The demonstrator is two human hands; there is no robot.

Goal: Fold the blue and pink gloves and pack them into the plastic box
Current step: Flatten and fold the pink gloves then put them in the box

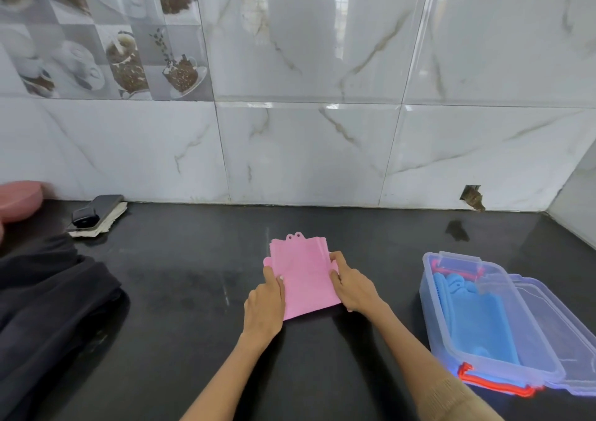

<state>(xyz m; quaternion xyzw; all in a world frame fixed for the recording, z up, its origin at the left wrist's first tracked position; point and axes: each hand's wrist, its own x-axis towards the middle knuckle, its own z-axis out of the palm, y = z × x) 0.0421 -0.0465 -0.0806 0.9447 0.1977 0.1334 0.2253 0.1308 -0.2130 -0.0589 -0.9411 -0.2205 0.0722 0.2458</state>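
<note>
A: Counts first. One pink glove stack [303,278], folded flat into a rectangle, lying mid-counter [193,291]; layered edges at its far right corner, so possibly two gloves, cannot tell. One plastic box [483,324]. One clear lid [554,333]. Two hands.

B: Off to the side?

A: One black cloth [48,307] heaped at left. One phone [100,209] on a whitish pad at the back left, near the wall. One pink round thing [19,198] at the far left edge, cut off by the frame.

B: Hand pose?

A: Left hand [266,301] palm down on the left edge of the pink stack, thumb laid over the top, fingertips curled at the edge — gripping it. Right hand [351,283] on the right edge, thumb on top, fingers tucked under the side — also gripping. Both forearms bare, reaching in from the bottom of the view, converging on the stack.

B: Box contents?

A: Open, standing right of the stack, apart from it. Blue gloves [467,311] inside, folded, lying along the box's length; exact number not readable. Lid leaning against the box's right side. Orange-red latch at the near end, another at the far end.
</note>
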